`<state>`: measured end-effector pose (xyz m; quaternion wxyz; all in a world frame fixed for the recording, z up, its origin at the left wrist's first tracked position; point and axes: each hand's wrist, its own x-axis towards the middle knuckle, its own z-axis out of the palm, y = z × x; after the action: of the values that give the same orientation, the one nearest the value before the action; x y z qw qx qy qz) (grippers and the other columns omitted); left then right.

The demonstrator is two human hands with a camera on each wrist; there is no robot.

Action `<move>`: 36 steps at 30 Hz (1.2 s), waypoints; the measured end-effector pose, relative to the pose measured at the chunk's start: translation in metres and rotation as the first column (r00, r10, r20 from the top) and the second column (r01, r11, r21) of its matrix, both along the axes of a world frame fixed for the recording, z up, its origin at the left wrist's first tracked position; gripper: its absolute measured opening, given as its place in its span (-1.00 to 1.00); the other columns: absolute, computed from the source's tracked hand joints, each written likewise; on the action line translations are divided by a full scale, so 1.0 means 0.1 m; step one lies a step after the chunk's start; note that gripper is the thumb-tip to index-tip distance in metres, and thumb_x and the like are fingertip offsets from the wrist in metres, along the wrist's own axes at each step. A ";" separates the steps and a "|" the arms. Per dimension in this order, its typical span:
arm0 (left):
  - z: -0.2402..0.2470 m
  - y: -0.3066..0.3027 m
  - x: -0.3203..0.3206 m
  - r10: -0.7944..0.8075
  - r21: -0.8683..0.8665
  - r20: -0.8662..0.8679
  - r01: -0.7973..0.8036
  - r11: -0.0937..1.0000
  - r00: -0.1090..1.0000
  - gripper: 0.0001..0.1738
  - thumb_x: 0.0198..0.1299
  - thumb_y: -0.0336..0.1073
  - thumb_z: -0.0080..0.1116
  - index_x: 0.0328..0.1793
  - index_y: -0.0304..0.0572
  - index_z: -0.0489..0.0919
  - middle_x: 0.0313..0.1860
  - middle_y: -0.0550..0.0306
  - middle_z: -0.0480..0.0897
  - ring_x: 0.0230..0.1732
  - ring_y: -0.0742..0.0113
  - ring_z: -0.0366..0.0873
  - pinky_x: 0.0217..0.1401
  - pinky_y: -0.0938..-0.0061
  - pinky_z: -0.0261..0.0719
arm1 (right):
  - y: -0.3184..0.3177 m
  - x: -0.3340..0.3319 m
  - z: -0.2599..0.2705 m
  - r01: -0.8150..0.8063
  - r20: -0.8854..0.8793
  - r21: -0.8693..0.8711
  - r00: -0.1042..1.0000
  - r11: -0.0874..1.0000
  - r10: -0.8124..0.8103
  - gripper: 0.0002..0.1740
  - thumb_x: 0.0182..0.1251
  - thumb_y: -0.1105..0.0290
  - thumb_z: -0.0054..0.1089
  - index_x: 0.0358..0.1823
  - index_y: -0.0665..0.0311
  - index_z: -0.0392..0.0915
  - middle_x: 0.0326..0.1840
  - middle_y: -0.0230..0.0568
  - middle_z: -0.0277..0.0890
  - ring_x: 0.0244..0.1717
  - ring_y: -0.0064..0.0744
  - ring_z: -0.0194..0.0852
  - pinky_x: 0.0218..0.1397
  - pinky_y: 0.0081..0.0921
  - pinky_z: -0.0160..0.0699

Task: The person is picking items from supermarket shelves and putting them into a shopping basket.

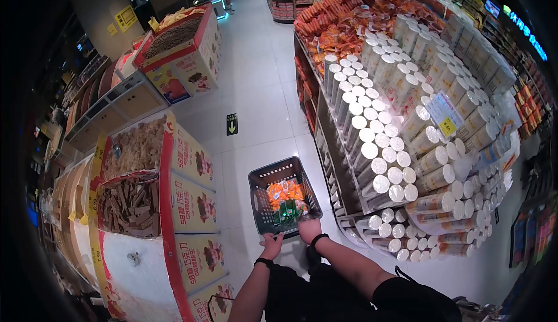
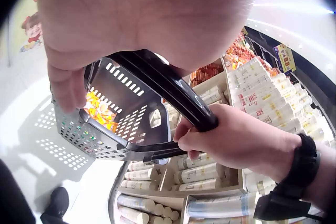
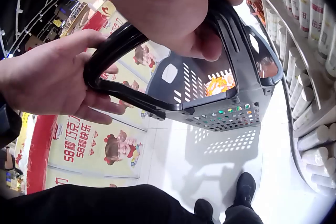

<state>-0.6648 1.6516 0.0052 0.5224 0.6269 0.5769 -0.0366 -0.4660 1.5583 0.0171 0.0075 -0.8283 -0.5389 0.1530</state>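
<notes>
A dark plastic shopping basket (image 1: 257, 201) with punched walls hangs above the floor in front of the person. Orange packets (image 1: 285, 190) and green packets (image 1: 286, 212) lie inside it. In the left wrist view the black handle (image 2: 176, 90) spans between both hands. My left hand (image 1: 271, 245) holds the handle's left end; the right wrist view shows its thumb above and its fingers below the bar. The right hand (image 1: 311, 231) grips the opposite end, fingers curled round it beside the basket's rim.
Right of the aisle stands a shelf stacked with white cylindrical packs (image 1: 372, 124), orange-red packets (image 1: 343, 25) behind. Left are chocolate bins (image 1: 131, 206) with red-edged printed panels (image 1: 195, 206). A floor sign (image 1: 232, 124) with an arrow lies ahead on pale tiles (image 1: 256, 101).
</notes>
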 end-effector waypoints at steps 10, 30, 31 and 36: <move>-0.12 1.50 0.71 -0.048 0.049 0.045 0.046 0.998 0.998 -0.04 0.46 0.22 0.34 0.56 -0.48 0.22 0.40 -0.71 0.36 0.52 -0.36 0.17 0.66 0.01 0.22 | 1.42 0.66 0.06 0.038 0.002 -0.074 0.999 0.997 -0.038 -0.73 0.59 0.29 0.08 -0.09 0.02 0.82 -0.28 -0.18 0.85 -0.22 -0.07 0.88 -0.07 0.01 0.61; -0.11 4.37 2.53 -0.197 -0.123 0.080 0.205 0.971 0.977 0.05 0.51 0.29 0.24 0.58 -0.59 0.10 0.56 -0.86 0.19 0.70 -0.57 0.02 0.76 -0.03 0.15 | 4.12 2.29 0.10 0.201 0.009 -0.258 0.979 0.945 -0.206 -0.78 0.39 0.33 0.21 -0.25 -0.01 0.88 -0.19 -0.20 0.90 -0.10 -0.10 0.92 0.08 0.00 0.64; -0.10 4.48 2.63 -0.192 -0.091 0.107 0.202 0.975 0.976 0.04 0.51 0.29 0.24 0.57 -0.59 0.12 0.55 -0.81 0.22 0.69 -0.54 0.05 0.76 -0.01 0.13 | 4.24 2.40 0.10 0.193 0.012 -0.236 0.981 0.953 -0.195 -0.78 0.39 0.33 0.21 -0.25 0.00 0.87 -0.20 -0.19 0.89 -0.13 -0.08 0.92 0.06 -0.01 0.66; -0.21 5.05 3.02 -0.280 0.024 0.049 0.279 0.960 0.959 0.00 0.50 0.24 0.29 0.57 -0.56 0.18 0.53 -0.71 0.30 0.64 -0.47 0.13 0.71 -0.05 0.16 | 4.80 2.92 0.05 0.155 -0.028 -0.188 0.986 0.970 -0.163 -0.78 0.40 0.33 0.19 -0.18 0.00 0.84 -0.22 -0.17 0.88 -0.14 -0.07 0.92 -0.04 0.02 0.74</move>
<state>-0.3626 2.1566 -0.0162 0.5215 0.7073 0.4689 -0.0887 -0.1741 2.0383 0.0217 -0.0457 -0.8625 -0.4537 0.2195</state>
